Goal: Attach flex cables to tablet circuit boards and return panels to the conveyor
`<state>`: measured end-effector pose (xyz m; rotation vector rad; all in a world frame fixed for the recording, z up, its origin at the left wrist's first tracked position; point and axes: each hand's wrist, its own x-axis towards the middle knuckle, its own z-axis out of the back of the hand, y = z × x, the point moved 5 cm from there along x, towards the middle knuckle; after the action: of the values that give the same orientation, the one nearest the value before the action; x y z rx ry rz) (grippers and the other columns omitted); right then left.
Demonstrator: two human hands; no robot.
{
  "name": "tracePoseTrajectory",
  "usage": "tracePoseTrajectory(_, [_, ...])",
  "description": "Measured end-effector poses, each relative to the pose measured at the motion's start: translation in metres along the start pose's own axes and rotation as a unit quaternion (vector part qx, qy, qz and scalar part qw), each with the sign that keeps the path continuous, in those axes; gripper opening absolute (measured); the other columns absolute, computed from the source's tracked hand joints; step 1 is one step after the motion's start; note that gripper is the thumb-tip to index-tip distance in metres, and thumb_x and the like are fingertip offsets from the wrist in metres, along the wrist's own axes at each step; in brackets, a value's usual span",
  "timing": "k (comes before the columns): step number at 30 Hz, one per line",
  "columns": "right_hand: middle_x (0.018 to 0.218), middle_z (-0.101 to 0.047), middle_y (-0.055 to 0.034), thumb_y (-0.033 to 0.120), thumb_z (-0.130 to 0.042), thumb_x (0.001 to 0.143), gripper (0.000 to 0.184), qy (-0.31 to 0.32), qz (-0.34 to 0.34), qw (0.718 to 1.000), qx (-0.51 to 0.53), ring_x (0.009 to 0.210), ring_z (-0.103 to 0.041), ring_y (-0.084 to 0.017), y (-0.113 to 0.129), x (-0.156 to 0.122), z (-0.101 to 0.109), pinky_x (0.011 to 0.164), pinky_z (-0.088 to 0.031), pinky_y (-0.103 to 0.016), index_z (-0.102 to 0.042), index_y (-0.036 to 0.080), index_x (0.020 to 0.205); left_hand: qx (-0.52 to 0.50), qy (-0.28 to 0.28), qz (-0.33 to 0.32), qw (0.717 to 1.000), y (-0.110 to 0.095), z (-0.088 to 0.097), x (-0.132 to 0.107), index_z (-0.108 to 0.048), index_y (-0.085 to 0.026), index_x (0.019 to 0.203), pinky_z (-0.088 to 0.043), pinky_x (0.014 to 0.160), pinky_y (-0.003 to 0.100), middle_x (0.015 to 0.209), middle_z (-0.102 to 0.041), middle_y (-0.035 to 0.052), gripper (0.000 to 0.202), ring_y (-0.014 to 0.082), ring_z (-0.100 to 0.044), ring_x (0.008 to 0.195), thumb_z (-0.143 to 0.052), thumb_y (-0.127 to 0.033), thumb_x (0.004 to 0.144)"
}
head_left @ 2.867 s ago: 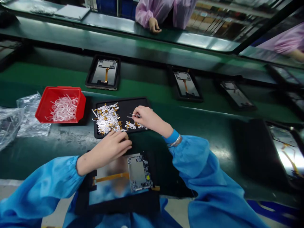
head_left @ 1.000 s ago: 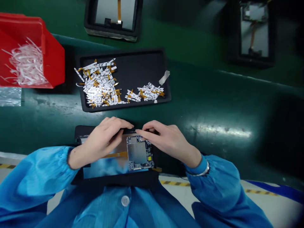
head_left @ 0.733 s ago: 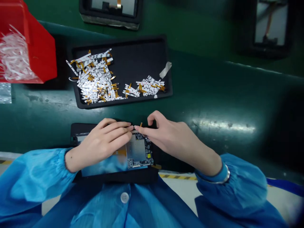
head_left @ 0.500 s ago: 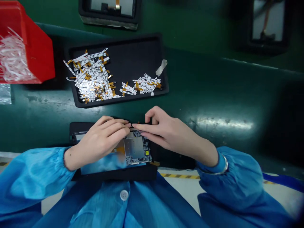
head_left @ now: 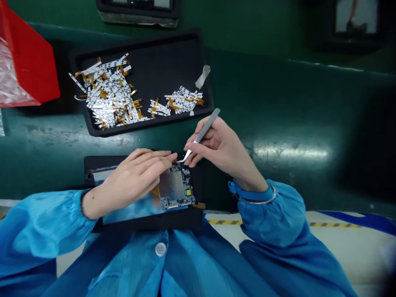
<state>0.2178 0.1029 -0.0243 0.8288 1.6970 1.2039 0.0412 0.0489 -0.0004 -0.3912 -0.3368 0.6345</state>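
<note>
A black tray (head_left: 93, 163) in front of me holds a device with a circuit board (head_left: 175, 190) and a metal shield. My left hand (head_left: 136, 177) lies across the device, fingers together, fingertips pressing at the board's top edge. My right hand (head_left: 221, 145) grips metal tweezers (head_left: 200, 134), whose tips touch the board's top edge beside my left fingertips. Whatever small part sits under the tips is too small to make out.
A black tray (head_left: 173, 53) with several loose flex-cable strips (head_left: 108, 97) lies beyond the device. A red bin (head_left: 34, 70) of white strips stands at the far left. Other device trays (head_left: 137, 12) sit on the green belt behind.
My right hand has turned upright and now shows the tweezers, tips down on the board's top edge. My left hand stays on the device. The view has shifted slightly down.
</note>
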Motion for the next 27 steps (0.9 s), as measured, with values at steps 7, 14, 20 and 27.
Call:
tracePoseTrajectory(7, [0.064,-0.064,0.0085,0.040,-0.082,0.075,0.043,-0.001,0.014,1.000,0.003,0.056,-0.073,-0.019,-0.002,0.000,-0.001,0.048,-0.063,-0.028,-0.044,0.026,0.089,0.005,-0.020,0.017,1.000,-0.002,0.003,0.014,-0.054,-0.011,0.115,-0.050,0.086,0.035,0.112,-0.071,0.0096,0.017,0.0227,-0.067,0.106,-0.052,-0.022,0.101])
tracePoseTrajectory(14, [0.066,-0.064,0.0093,0.042,-0.081,0.077,0.043,-0.029,0.020,0.999,0.011,0.055,-0.073,-0.019,-0.005,-0.001,0.001,0.047,-0.063,-0.029,-0.042,0.028,0.089,-0.081,-0.037,0.097,0.991,0.009,0.001,0.031,-0.050,-0.017,0.096,-0.046,0.066,0.029,0.087,-0.061,0.0011,0.006,0.0162,-0.058,0.077,-0.056,-0.017,0.096])
tracePoseTrajectory(20, [0.067,-0.065,0.0085,0.039,-0.081,0.078,0.042,-0.023,0.013,1.000,0.015,0.055,-0.073,-0.017,-0.005,-0.002,0.000,0.048,-0.063,-0.027,-0.042,0.027,0.091,-0.098,-0.041,0.107,0.989,0.003,0.015,0.022,-0.056,-0.014,0.106,-0.051,0.083,0.028,0.103,-0.063,0.0050,0.011,0.0155,-0.062,0.095,-0.051,-0.010,0.098])
tracePoseTrajectory(27, [0.069,-0.066,0.0082,0.035,-0.078,0.082,0.039,-0.026,0.015,1.000,-0.005,0.057,-0.074,-0.016,-0.002,-0.004,0.000,0.050,-0.063,-0.025,-0.041,0.026,0.091,0.059,-0.002,-0.012,0.998,-0.017,0.013,-0.003,-0.059,-0.009,0.120,-0.047,0.086,0.038,0.124,-0.068,0.0122,0.023,0.0273,-0.061,0.118,-0.049,-0.014,0.100])
